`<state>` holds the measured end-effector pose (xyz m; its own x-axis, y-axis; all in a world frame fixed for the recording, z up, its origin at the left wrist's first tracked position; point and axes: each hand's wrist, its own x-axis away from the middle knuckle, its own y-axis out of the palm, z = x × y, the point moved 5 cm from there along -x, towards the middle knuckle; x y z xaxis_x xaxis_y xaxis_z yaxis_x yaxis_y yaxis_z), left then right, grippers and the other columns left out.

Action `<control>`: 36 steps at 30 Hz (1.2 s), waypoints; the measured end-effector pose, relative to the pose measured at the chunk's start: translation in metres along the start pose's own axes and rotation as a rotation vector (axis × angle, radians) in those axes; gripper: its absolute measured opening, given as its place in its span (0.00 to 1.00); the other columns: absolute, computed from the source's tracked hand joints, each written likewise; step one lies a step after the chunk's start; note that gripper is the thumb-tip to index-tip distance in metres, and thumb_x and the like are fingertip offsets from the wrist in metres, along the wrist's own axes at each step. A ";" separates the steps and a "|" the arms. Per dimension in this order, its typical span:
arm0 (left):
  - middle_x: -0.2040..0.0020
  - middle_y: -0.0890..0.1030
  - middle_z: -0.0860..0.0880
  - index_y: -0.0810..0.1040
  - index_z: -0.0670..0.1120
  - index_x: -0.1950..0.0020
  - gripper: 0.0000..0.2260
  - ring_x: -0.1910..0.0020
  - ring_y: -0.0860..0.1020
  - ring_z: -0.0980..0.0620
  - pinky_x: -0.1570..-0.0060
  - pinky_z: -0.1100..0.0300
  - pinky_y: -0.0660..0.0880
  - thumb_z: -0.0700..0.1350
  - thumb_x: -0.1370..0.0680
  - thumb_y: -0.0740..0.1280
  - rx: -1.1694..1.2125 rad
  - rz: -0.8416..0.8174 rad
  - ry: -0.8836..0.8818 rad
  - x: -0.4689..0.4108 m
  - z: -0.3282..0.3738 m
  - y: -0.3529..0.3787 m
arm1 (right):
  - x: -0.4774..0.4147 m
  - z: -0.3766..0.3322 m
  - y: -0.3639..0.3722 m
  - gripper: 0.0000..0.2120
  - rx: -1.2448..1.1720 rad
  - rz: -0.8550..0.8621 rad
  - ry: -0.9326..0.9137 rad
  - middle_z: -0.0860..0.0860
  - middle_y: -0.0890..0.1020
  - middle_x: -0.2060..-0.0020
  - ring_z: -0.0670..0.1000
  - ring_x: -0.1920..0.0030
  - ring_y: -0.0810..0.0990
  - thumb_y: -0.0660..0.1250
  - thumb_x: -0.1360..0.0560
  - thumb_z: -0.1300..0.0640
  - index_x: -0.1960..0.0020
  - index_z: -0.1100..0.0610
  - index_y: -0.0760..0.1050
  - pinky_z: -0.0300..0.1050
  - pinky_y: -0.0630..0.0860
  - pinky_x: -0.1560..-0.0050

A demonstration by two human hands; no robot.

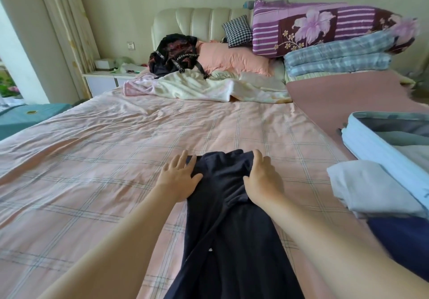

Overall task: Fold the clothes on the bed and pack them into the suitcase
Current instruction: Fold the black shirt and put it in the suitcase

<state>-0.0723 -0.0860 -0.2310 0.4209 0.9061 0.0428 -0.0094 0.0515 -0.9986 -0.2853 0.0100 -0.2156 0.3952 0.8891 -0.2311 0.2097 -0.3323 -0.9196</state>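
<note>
dark navy garment (234,229) lying lengthwise on bed (92,147)

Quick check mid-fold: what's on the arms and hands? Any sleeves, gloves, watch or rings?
Nothing worn shows. The left forearm and right forearm are bare up to the frame's edge, with no sleeve in view. The left hand and right hand have no gloves, and no ring, watch or bracelet is visible.

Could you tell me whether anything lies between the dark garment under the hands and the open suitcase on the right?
Yes: a folded pale garment lies right beside the suitcase's near wall, with a dark blue piece next to it. Otherwise only bare sheet separates the dark garment from it.
</note>
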 end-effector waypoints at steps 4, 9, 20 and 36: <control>0.21 0.57 0.49 0.54 0.52 0.19 0.26 0.23 0.57 0.46 0.25 0.48 0.57 0.59 0.17 0.49 0.052 0.179 0.073 0.047 0.007 -0.010 | 0.035 -0.025 -0.023 0.24 0.052 0.074 -0.214 0.51 0.69 0.38 0.54 0.41 0.71 0.65 0.25 0.54 0.30 0.50 0.66 0.46 0.70 0.40; 0.42 0.73 0.51 0.71 0.51 0.37 0.15 0.47 0.75 0.48 0.51 0.55 0.71 0.58 0.18 0.58 0.231 0.255 0.099 0.121 0.014 -0.018 | 0.119 -0.061 -0.035 0.08 -0.129 -0.250 -0.456 0.45 0.77 0.49 0.50 0.45 0.76 0.64 0.25 0.52 0.49 0.46 0.81 0.47 0.74 0.41; 0.52 0.80 0.52 0.78 0.50 0.47 0.17 0.55 0.76 0.52 0.57 0.57 0.72 0.61 0.27 0.66 0.208 0.008 0.064 0.266 0.014 -0.007 | 0.259 -0.076 -0.034 0.30 0.212 -0.304 -0.560 0.55 0.59 0.23 0.57 0.24 0.57 0.57 0.19 0.40 0.21 0.50 0.59 0.55 0.58 0.25; 0.55 0.77 0.41 0.73 0.42 0.38 0.13 0.66 0.77 0.50 0.63 0.57 0.76 0.43 0.22 0.66 0.951 -0.469 0.127 0.372 0.092 -0.048 | 0.327 -0.061 -0.106 0.22 -0.803 -0.637 0.227 0.52 0.82 0.53 0.53 0.61 0.82 0.60 0.21 0.39 0.41 0.55 0.78 0.42 0.77 0.65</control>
<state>0.0009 0.2876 -0.1644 0.6569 0.6635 0.3581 -0.5032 0.7396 -0.4470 -0.1235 0.3166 -0.1739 0.1439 0.9206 0.3629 0.9367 -0.0084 -0.3501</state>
